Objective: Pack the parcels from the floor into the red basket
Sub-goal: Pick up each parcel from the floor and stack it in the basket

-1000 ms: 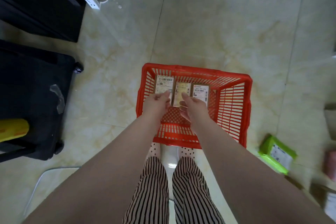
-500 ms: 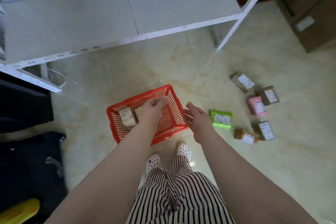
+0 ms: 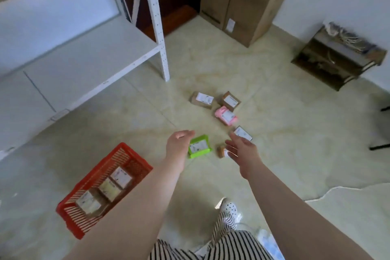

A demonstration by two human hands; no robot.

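holding three labelled parcels in row: red basket.

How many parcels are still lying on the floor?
6. Two brown boxes lie farthest, the pink parcel below them, a white-labelled one by the right hand, the green parcel by the left hand, and a small brown one, partly hidden.

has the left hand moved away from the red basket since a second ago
Yes. The left hand has left the red basket and now reaches toward the green parcel on the floor.
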